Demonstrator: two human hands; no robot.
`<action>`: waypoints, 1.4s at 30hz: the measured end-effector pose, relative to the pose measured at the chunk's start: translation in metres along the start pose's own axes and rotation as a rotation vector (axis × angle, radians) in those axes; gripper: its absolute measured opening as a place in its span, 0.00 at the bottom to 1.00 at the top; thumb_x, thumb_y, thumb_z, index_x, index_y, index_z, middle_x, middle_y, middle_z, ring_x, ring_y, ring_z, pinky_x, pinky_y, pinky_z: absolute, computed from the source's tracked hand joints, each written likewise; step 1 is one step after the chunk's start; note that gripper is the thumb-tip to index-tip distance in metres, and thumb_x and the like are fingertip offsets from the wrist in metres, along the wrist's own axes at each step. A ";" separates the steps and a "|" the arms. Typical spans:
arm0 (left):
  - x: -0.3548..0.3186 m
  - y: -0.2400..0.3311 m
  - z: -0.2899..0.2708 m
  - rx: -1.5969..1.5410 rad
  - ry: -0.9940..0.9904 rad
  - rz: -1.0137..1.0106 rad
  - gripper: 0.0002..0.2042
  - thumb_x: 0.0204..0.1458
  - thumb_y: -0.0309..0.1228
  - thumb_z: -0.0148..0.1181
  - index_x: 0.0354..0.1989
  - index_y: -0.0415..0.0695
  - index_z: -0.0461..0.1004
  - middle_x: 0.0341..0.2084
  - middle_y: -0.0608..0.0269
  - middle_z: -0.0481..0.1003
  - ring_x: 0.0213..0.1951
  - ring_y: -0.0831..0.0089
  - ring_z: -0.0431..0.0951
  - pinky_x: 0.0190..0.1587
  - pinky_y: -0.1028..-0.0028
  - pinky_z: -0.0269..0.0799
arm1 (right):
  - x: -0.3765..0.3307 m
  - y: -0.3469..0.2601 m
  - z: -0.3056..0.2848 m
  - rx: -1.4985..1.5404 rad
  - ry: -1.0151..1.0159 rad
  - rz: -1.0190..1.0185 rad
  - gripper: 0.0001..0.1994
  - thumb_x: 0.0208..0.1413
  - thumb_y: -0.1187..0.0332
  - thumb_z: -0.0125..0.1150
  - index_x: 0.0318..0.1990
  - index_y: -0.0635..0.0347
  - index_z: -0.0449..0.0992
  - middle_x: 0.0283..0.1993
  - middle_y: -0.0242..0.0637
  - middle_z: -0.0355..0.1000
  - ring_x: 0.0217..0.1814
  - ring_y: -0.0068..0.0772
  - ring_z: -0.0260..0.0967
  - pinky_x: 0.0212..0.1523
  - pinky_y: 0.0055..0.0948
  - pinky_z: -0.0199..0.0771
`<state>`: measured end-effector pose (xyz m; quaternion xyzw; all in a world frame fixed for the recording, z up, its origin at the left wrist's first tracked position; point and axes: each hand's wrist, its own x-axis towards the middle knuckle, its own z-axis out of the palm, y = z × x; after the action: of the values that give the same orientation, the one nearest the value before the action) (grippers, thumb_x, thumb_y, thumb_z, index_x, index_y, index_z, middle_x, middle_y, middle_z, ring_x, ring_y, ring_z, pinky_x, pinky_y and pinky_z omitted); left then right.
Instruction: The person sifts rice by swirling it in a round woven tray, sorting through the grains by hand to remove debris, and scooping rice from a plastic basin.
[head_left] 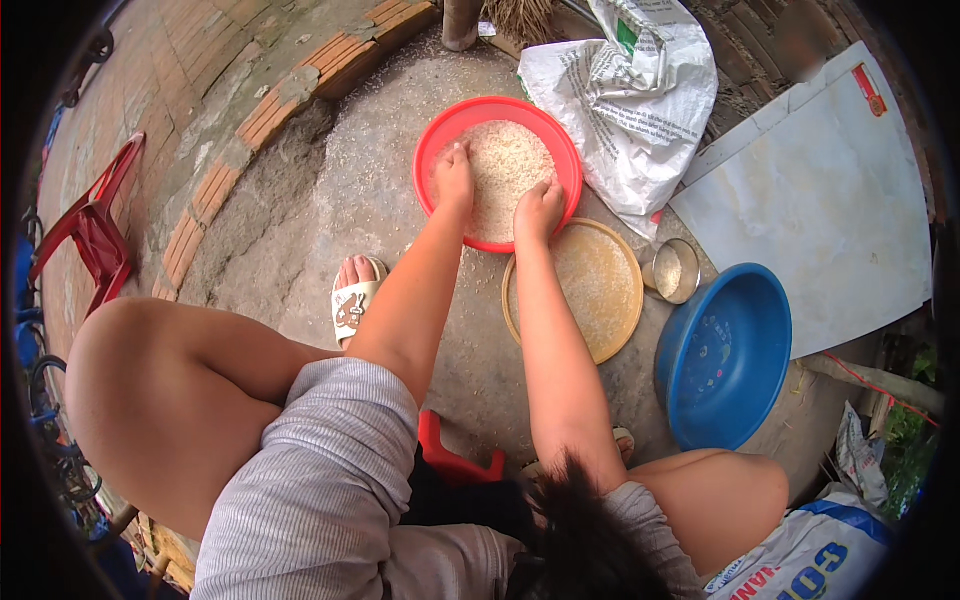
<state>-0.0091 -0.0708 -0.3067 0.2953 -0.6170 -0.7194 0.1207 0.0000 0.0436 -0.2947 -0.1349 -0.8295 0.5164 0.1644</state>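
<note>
A round red plastic basin (566, 130) stands on the concrete ahead of me, with a heap of pale rice grains (512, 155) in it. My left hand (454, 180) reaches into its left side, fingers curled at the edge of the heap. At the near right of the same heap, my right hand (540, 209) is closed among the grains. Fingertips of both hands are partly hidden. Beneath my right forearm lies a round yellow tray or sieve (634, 290), dusted with pale bits. Just right of it a small metal bowl (687, 290) holds some grains.
A blue basin (725, 345) stands tilted on the right. Beyond the red basin lies a crumpled white sack (640, 110), beside a large pale board (810, 210). A low brick edging (240, 140) curves along the left, near a red plastic chair (95, 230). Grains are scattered on the concrete.
</note>
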 end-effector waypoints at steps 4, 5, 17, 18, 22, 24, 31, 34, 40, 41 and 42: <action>0.010 -0.008 0.005 -0.118 -0.012 -0.078 0.19 0.59 0.38 0.39 0.47 0.36 0.71 0.44 0.56 0.73 0.48 0.69 0.70 0.54 0.73 0.58 | 0.001 0.014 0.023 0.111 0.101 0.229 0.18 0.59 0.69 0.36 0.51 0.75 0.62 0.54 0.58 0.61 0.57 0.51 0.59 0.56 0.37 0.59; 0.009 -0.009 0.007 -0.132 -0.040 -0.109 0.19 0.59 0.38 0.39 0.47 0.37 0.72 0.45 0.56 0.72 0.49 0.70 0.69 0.55 0.74 0.57 | 0.003 0.018 0.026 0.163 0.130 0.256 0.19 0.60 0.68 0.35 0.53 0.75 0.61 0.56 0.57 0.60 0.58 0.49 0.58 0.57 0.37 0.58; 0.003 -0.024 0.039 -0.250 -0.161 -0.593 0.26 0.54 0.46 0.46 0.57 0.42 0.58 0.55 0.51 0.63 0.55 0.58 0.63 0.58 0.56 0.50 | 0.033 0.038 0.035 1.172 -0.201 0.898 0.24 0.60 0.56 0.33 0.57 0.63 0.60 0.59 0.46 0.59 0.58 0.42 0.60 0.57 0.40 0.62; 0.003 -0.025 0.037 -0.316 -0.159 -0.598 0.27 0.53 0.46 0.47 0.57 0.44 0.57 0.55 0.52 0.62 0.55 0.56 0.62 0.57 0.52 0.48 | 0.033 0.036 0.035 1.197 -0.176 0.905 0.24 0.60 0.56 0.33 0.57 0.63 0.60 0.59 0.46 0.59 0.58 0.42 0.60 0.57 0.40 0.62; -0.013 -0.024 0.039 -0.622 -0.144 -0.544 0.25 0.54 0.47 0.44 0.54 0.43 0.62 0.52 0.54 0.66 0.52 0.57 0.66 0.56 0.54 0.55 | 0.030 0.034 0.034 1.304 -0.304 0.952 0.24 0.59 0.55 0.33 0.56 0.63 0.62 0.56 0.45 0.62 0.57 0.42 0.62 0.56 0.41 0.63; -0.018 -0.014 0.032 -0.830 -0.149 -0.450 0.24 0.55 0.48 0.38 0.52 0.43 0.65 0.50 0.54 0.68 0.50 0.57 0.69 0.56 0.58 0.61 | 0.022 0.013 0.028 1.330 -0.356 0.992 0.23 0.59 0.56 0.37 0.54 0.62 0.63 0.54 0.44 0.65 0.55 0.41 0.64 0.56 0.41 0.62; -0.038 0.009 0.022 -0.765 -0.156 -0.408 0.24 0.55 0.46 0.36 0.52 0.41 0.64 0.49 0.53 0.69 0.50 0.56 0.69 0.54 0.58 0.63 | -0.012 0.017 0.044 1.419 -0.152 0.909 0.22 0.58 0.57 0.40 0.54 0.64 0.63 0.53 0.44 0.65 0.53 0.41 0.64 0.55 0.40 0.64; -0.044 0.013 0.011 -0.787 -0.209 -0.400 0.22 0.56 0.44 0.36 0.50 0.42 0.66 0.48 0.53 0.69 0.50 0.57 0.69 0.54 0.59 0.64 | -0.022 0.009 0.040 1.554 -0.160 0.905 0.22 0.58 0.57 0.39 0.54 0.64 0.63 0.52 0.44 0.66 0.52 0.42 0.65 0.55 0.40 0.64; -0.058 0.028 0.007 -0.855 -0.275 -0.319 0.17 0.56 0.39 0.36 0.45 0.42 0.68 0.46 0.56 0.69 0.49 0.58 0.68 0.55 0.59 0.62 | -0.027 -0.020 0.018 1.647 -0.185 0.852 0.21 0.59 0.57 0.39 0.52 0.65 0.64 0.50 0.45 0.67 0.50 0.41 0.67 0.51 0.40 0.67; -0.061 0.031 0.008 -0.898 -0.297 -0.301 0.17 0.56 0.38 0.37 0.43 0.42 0.69 0.45 0.57 0.70 0.49 0.59 0.68 0.55 0.59 0.62 | -0.028 -0.024 0.014 1.648 -0.169 0.837 0.20 0.59 0.58 0.40 0.51 0.65 0.65 0.48 0.45 0.68 0.48 0.41 0.68 0.49 0.39 0.70; -0.065 0.034 0.009 -0.895 -0.309 -0.302 0.17 0.56 0.38 0.37 0.43 0.42 0.69 0.45 0.57 0.70 0.49 0.59 0.68 0.55 0.59 0.62 | -0.030 -0.028 0.009 1.660 -0.164 0.826 0.20 0.60 0.58 0.39 0.50 0.65 0.65 0.47 0.44 0.68 0.47 0.40 0.69 0.48 0.38 0.70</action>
<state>0.0309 -0.0359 -0.2560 0.1902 -0.2088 -0.9586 0.0372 0.0214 0.0123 -0.2773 -0.2220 -0.0896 0.9698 -0.0477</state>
